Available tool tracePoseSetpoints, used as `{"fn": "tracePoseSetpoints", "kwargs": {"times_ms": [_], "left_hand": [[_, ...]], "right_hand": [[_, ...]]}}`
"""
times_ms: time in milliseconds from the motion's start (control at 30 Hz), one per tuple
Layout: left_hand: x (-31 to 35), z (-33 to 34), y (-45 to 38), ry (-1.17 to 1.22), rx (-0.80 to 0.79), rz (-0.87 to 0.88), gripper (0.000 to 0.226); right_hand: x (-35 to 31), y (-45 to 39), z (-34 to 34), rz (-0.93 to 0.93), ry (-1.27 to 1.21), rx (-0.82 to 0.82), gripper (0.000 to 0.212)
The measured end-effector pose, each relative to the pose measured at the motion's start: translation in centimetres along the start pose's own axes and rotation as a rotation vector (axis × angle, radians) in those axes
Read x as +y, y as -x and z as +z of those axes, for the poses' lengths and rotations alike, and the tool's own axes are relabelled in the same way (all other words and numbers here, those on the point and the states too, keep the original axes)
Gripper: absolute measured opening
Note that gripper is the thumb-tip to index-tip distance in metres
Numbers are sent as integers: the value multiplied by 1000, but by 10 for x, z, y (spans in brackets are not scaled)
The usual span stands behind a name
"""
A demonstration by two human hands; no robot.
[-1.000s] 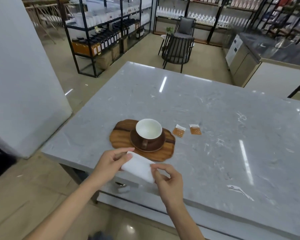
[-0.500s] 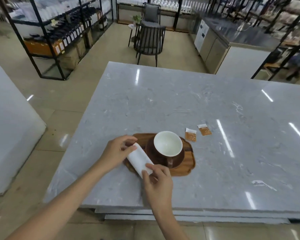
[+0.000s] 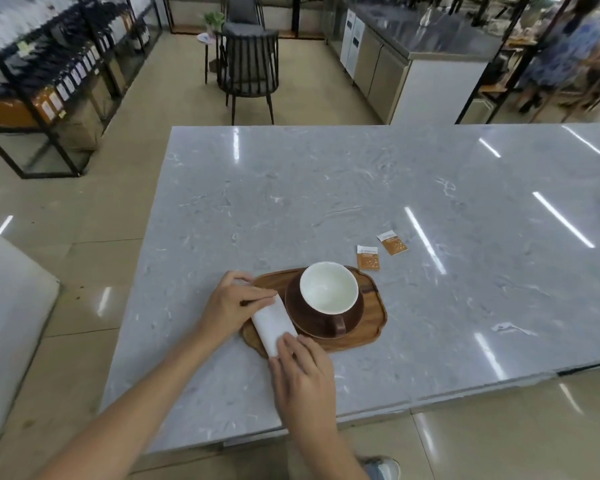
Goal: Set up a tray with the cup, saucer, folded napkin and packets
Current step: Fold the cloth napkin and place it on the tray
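Right hand (image 3: 300,370): my fingers lie nearly straight on the near end of the napkin (image 3: 273,323) and press it down.
Left hand (image 3: 230,303): my fingers are curled over the far end of the napkin and pinch it.
Napkin: it lies on the left side of the tray (image 3: 371,327), its near end over the tray's edge; if I let go carelessly, I think the fold may open or this end may slip onto the table (image 3: 326,188).
Cup (image 3: 328,292): it stands on the saucer (image 3: 300,315), just beside the napkin; a careless push from me could knock it.
Packets (image 3: 368,258): both are on the table behind the tray, not yet placed.
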State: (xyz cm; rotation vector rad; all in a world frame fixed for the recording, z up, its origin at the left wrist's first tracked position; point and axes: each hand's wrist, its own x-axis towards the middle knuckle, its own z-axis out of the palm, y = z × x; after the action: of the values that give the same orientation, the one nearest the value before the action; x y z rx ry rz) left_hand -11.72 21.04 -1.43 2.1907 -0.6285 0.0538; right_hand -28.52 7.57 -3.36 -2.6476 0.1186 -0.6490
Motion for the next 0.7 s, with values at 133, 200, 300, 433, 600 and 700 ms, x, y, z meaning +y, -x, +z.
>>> {"fn": "tracePoseSetpoints", "kwargs": {"times_ms": [133,200,300,433,600,700], "left_hand": [[-11,12,-4,34,10,-45,24],[-13,14,-8,38,9,-66,23],[-14,17,-14,46,18,-27,27],[-17,20,-18,23,15,-57,36],[-19,22,-20,14,14,-71,34],[-16,25,-20,9,47,-62,30]], "right_hand": [[5,-1,3,1,-27,50,26],[4,-3,6,9,-28,53,25],[3,-9,11,12,-22,75,24],[4,-10,13,24,-4,100,24],[6,-12,12,13,-25,107,21],[7,-15,9,6,-21,80,21]]}}
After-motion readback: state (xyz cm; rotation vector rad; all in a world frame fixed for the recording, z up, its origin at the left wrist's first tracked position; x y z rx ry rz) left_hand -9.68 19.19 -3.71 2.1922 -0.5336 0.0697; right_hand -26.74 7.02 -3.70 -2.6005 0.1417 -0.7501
